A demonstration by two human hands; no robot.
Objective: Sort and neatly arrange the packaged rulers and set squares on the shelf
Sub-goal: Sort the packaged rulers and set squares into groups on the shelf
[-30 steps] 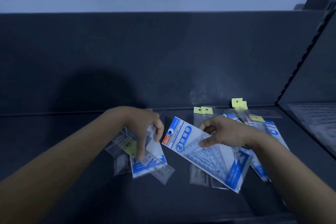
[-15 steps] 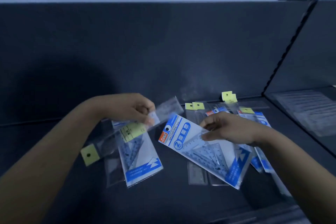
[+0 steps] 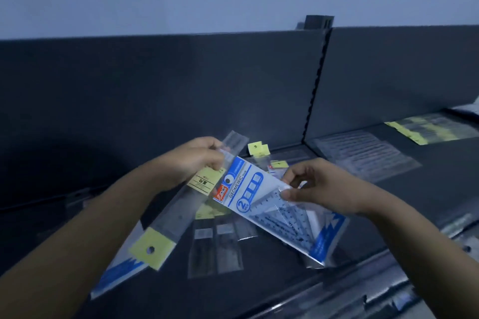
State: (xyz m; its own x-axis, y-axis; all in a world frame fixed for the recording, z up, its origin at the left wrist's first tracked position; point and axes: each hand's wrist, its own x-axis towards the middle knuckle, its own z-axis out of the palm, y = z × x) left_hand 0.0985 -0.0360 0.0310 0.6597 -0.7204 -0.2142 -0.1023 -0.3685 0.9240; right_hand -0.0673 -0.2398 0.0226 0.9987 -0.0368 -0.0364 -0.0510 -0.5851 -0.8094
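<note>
I am holding two packs above the shelf (image 3: 246,290). My left hand (image 3: 194,160) is gripping a long clear ruler pack (image 3: 176,215), fingers curled round its upper part, its yellow hang tab pointing back toward my elbow. My right hand (image 3: 324,189) is pinching the blue-and-white set-square pack (image 3: 280,215) by its edge between thumb and fingertips (image 3: 287,190), the other fingers loosely bent.

Sorting is looking barely half done. Below my fingers, several clear ruler packs (image 3: 216,248) are lying overlapped and askew; just beyond my fingertips, yellow-tagged packs (image 3: 258,149) are piling against the back wall; under my left forearm another blue-and-white pack (image 3: 116,270) is lying alone. To the right of my right hand, in the neighbouring bay, flat packs (image 3: 363,155) are lying in what look like tidier rows. Rulers and set squares are waiting to be separated and squared up.
</note>
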